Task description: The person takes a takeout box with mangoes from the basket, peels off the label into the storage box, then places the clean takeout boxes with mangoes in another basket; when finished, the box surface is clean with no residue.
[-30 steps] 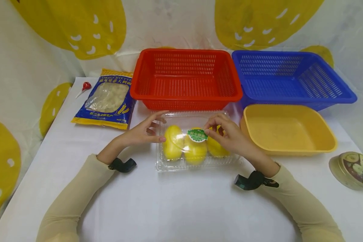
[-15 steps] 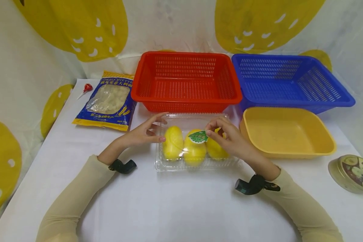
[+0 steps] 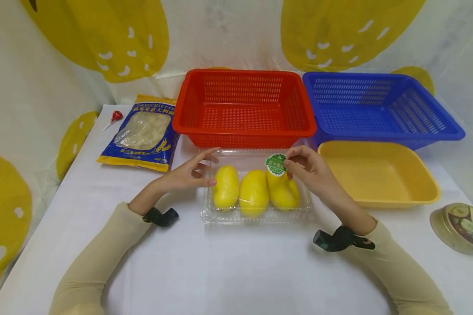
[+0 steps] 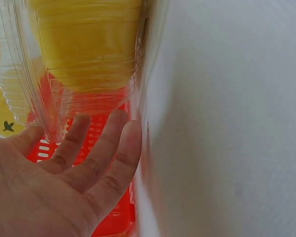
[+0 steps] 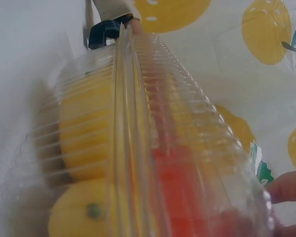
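A clear plastic clamshell box (image 3: 220, 217) lies closed on the table with 3 yellow mangoes (image 3: 254, 190) inside. My right hand (image 3: 315, 170) pinches a round green-and-white sticker (image 3: 275, 165) between thumb and index finger, over the box's right half. In the right wrist view the sticker (image 5: 261, 170) stands up from the lid; whether its edge still touches the plastic I cannot tell. My left hand (image 3: 183, 176) is at the box's left side, thumb at the lid and other fingers along the side. The left wrist view shows these fingers (image 4: 81, 133) nearly straight against the plastic.
Behind the box stand a red basket (image 3: 244, 141) and a blue basket (image 3: 382, 136). A yellow tub (image 3: 378, 175) is to the right, with a round tin (image 3: 467, 225) beyond it. A blue pasta bag (image 3: 139, 131) and a red lollipop (image 3: 116, 116) lie at the left.
The sticker has come up off the middle of the lid, peeling from its right edge. My right hand has carried it up and to the right. The left hand stays put.
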The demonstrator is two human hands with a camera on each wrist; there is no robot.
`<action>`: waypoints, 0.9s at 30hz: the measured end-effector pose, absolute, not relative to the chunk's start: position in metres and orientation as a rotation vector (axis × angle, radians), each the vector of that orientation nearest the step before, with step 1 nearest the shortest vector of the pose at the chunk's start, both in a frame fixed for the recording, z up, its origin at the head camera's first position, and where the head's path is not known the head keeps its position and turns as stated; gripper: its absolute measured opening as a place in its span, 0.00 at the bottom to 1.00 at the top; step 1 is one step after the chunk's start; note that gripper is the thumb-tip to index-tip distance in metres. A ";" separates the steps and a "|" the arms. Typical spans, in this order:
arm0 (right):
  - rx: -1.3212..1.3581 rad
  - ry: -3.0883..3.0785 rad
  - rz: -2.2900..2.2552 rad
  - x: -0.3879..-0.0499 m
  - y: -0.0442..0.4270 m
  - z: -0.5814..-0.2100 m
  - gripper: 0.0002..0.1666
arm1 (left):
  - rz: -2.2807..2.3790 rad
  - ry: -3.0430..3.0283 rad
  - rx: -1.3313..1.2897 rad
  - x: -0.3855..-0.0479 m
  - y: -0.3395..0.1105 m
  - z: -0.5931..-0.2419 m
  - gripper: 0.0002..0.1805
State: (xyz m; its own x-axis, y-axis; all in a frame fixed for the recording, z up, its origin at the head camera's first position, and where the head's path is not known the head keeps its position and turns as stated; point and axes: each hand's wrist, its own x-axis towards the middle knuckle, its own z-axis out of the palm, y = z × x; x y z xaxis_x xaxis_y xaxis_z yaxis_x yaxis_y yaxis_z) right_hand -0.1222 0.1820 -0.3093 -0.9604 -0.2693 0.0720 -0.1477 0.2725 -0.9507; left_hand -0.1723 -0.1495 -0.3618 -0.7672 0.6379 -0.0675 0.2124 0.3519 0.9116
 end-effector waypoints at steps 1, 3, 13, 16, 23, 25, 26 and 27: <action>-0.403 2.424 -1.805 -0.122 0.184 -0.309 0.10 | 1.394 2.208 0.743 -0.172 -0.149 -0.362 0.49; -0.409 2.442 -1.827 -0.121 0.189 -0.308 0.08 | 1.391 2.212 0.743 -0.172 -0.150 -0.362 0.48; -0.377 2.485 -1.987 -0.121 0.233 -0.307 0.11 | 1.373 2.229 0.734 -0.174 -0.149 -0.364 0.46; -0.343 2.476 -2.019 -0.120 0.247 -0.308 0.11 | 1.368 2.232 0.732 -0.174 -0.149 -0.365 0.47; -0.198 2.572 -1.931 -0.119 0.275 -0.315 0.08 | 1.372 2.220 0.730 -0.175 -0.150 -0.365 0.49; -0.171 2.621 -1.858 -0.120 0.282 -0.317 0.08 | 1.375 2.216 0.731 -0.175 -0.150 -0.365 0.49; -0.160 2.648 -1.809 -0.121 0.286 -0.319 0.08 | 1.377 2.214 0.731 -0.175 -0.150 -0.365 0.49; -0.152 2.662 -1.774 -0.121 0.291 -0.320 0.07 | 1.375 2.215 0.731 -0.175 -0.150 -0.365 0.49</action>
